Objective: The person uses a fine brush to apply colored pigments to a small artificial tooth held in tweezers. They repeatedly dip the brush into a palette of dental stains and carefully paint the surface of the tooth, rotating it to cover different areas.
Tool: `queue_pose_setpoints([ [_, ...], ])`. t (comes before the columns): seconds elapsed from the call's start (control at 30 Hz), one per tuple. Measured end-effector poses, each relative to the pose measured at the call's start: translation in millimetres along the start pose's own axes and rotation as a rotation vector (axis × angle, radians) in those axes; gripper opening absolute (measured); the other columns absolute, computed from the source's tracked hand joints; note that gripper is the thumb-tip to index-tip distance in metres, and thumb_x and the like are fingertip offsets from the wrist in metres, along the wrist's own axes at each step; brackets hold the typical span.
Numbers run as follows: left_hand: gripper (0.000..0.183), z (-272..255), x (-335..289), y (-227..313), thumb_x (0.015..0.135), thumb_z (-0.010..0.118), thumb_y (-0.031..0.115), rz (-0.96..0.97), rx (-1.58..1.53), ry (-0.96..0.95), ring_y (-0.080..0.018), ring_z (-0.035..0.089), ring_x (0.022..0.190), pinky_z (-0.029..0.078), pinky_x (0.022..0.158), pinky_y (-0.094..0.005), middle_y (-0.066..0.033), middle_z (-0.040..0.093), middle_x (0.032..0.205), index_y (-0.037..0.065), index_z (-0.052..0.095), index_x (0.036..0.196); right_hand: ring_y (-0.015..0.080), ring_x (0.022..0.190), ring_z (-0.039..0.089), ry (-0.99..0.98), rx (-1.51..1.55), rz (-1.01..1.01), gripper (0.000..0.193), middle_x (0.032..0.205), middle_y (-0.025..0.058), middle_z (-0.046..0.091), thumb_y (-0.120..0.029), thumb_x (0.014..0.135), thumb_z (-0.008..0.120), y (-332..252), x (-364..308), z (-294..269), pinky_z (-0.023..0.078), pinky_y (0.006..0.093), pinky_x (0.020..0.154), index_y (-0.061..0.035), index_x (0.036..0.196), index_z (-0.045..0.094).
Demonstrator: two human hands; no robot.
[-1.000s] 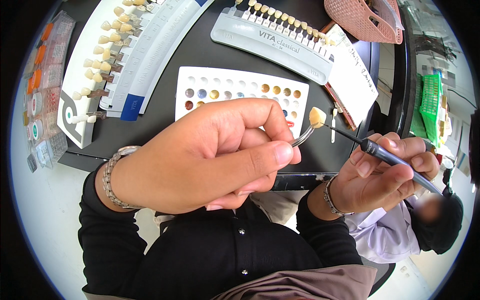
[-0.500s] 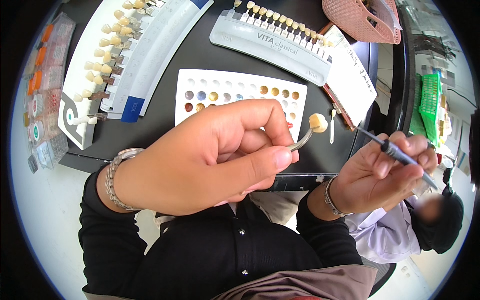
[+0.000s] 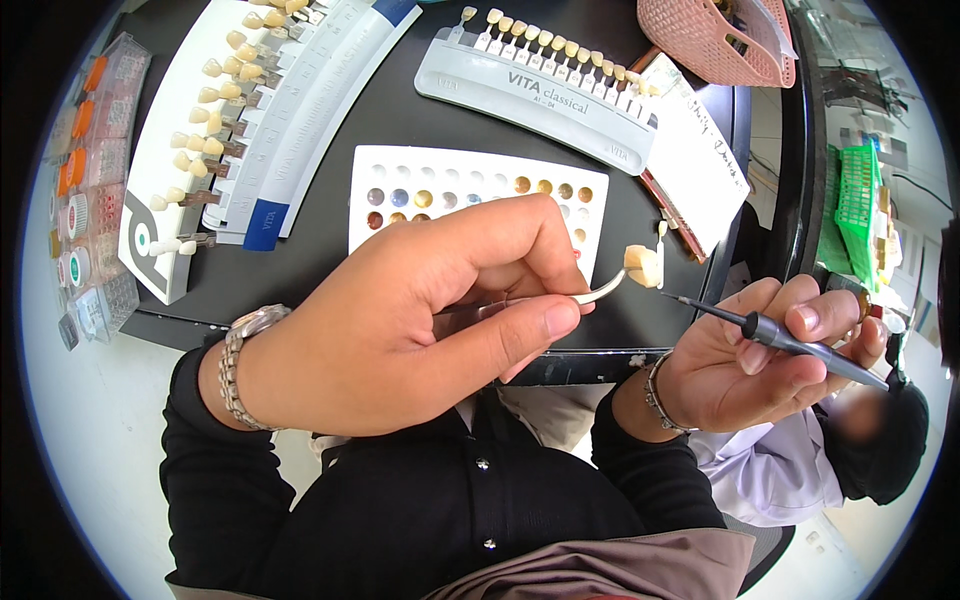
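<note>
My left hand pinches slim metal tweezers between thumb and fingers. At their curved tip sits a cream-coloured dental crown. In my right hand is a dark-handled fine brush, held between thumb and fingers, its thin tip pointing left. That tip is just below and to the right of the crown, with a small gap between them. Behind my left hand lies a white palette with wells of coloured pastes, partly covered by the hand.
Two tooth shade guides, one long and curved, one grey, stand on the black table. Beside them lie a notebook and a loose shade tab. A pink basket is far right; clear boxes are left. Another person sits right.
The brush has come lower and left, its tip now nearer the crown. My right fingers have spread a little. The crown has turned and dropped slightly.
</note>
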State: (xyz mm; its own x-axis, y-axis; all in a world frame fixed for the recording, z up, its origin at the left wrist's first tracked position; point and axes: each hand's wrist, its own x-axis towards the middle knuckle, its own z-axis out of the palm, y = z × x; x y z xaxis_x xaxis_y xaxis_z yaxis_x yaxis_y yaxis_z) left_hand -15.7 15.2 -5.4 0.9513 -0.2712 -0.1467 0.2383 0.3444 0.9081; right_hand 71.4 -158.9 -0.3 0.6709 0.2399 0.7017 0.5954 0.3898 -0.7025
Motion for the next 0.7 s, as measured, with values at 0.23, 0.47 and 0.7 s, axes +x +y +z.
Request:
queue_pose_setpoints([
  [0.23,0.007,-1.7,-1.2,-0.4,0.083,0.044,0.006,0.025,0.015,-0.007,-0.003,0.039,0.052,0.032,0.054,-0.0174,-0.0011,0.045,0.059,-0.001,0.042,0.085,0.0109,0.046,0.049,-0.034,-0.004,0.007,0.048,0.077,0.0129,0.047,-0.016,0.081,0.048,0.3,0.6,0.9,0.045,0.0171,0.034,-0.0042,0.118,0.02],
  [0.47,0.007,2.3,-1.0,4.0,0.083,0.045,0.005,-0.075,0.001,0.012,-0.0032,0.04,0.053,0.033,0.053,-0.0181,-0.002,0.046,0.063,-0.001,0.043,0.085,0.0104,0.047,0.049,0.047,0.066,0.05,0.04,0.079,0.0131,0.047,-0.015,0.081,0.048,-0.1,-1.5,-4.7,0.046,0.0165,0.037,-0.0031,0.113,0.025],
  [0.7,0.006,7.7,1.8,6.2,0.08,0.048,0.001,0.194,0.287,0.115,-0.007,0.048,0.059,0.038,0.056,-0.0202,-0.0035,0.048,0.071,0.002,0.044,0.084,0.0088,0.065,0.047,0.463,0.208,0.163,0.015,0.09,0.0094,0.05,-0.009,0.085,0.043,-4.3,5.8,-16.8,0.041,0.022,0.059,-0.0063,0.1,0.039],
])
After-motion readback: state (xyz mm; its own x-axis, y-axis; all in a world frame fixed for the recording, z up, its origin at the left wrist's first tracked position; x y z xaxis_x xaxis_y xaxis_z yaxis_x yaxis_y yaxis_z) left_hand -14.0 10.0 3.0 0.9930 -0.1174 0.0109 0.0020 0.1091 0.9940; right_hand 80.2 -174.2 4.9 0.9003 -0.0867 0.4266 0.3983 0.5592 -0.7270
